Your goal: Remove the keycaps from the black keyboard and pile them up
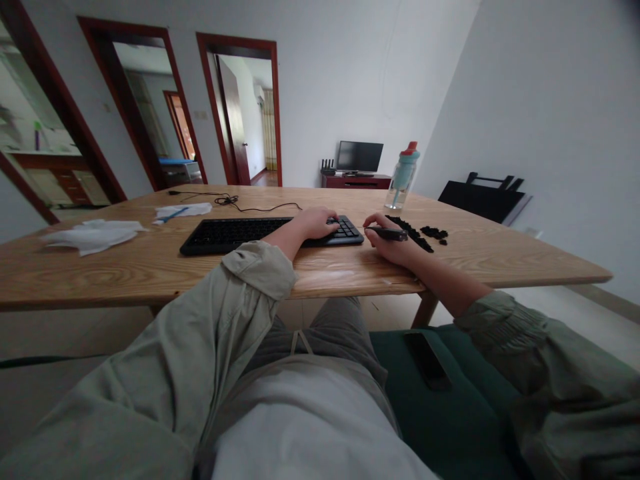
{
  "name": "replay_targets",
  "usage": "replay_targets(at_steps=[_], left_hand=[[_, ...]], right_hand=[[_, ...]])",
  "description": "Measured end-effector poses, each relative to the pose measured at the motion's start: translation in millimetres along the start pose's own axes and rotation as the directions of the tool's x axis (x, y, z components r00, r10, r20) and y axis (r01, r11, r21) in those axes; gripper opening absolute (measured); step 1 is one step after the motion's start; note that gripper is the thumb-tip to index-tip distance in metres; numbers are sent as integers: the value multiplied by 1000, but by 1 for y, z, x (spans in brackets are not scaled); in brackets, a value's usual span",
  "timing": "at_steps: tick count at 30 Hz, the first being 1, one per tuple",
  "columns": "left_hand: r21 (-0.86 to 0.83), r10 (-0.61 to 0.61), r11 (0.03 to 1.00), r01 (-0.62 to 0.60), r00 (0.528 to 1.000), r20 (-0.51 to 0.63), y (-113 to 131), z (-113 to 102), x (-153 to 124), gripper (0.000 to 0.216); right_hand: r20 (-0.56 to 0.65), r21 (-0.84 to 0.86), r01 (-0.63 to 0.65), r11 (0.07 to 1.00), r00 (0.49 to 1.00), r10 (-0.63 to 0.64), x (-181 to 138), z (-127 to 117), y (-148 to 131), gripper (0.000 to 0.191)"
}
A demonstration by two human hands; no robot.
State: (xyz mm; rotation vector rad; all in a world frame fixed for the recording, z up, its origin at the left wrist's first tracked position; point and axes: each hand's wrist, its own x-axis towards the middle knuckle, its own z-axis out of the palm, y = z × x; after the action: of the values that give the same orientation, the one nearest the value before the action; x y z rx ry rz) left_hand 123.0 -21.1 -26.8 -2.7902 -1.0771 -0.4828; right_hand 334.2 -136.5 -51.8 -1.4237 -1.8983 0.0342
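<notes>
My left hand lies over the right part of a black keyboard, its fingers slightly apart and resting among the keys by the number pad. Just off the keyboard's right end, my right hand is closed around a slim black pen-like tool. The tool's narrow end points left toward the keyboard. Beyond that hand lie a band of loose black keycaps and a smaller heap of black keycaps. What the left fingertips touch is partly hidden by the hand.
A clear bottle with a red and teal lid stands behind the keycaps. White tissues, a blue brush-like item and a black cable lie on the wooden table. A phone rests on the green seat beside me.
</notes>
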Motion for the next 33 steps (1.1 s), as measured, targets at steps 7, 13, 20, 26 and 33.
replay_targets(at_steps=[7,13,20,26,33], left_hand=[[-95,191,977,-192,981,-24,19,-1,0,35],[-96,164,981,-167,986,-40,17,-1,-2,34],[-149,188,969,-197,980,-72,25,-3,1,34],[-161,163,972,-171,985,-63,24,-2,-1,32],[-191,193,962,-196,981,-37,24,-2,-2,33]], right_hand=[[110,-53,-32,998,993,37,-4,-4,0,25],[67,-54,-13,998,998,17,-2,-4,5,21],[-43,122,15,992,999,-10,7,-8,21,22],[3,136,96,986,995,-97,8,-15,21,24],[26,138,117,984,992,-122,7,-15,23,32]])
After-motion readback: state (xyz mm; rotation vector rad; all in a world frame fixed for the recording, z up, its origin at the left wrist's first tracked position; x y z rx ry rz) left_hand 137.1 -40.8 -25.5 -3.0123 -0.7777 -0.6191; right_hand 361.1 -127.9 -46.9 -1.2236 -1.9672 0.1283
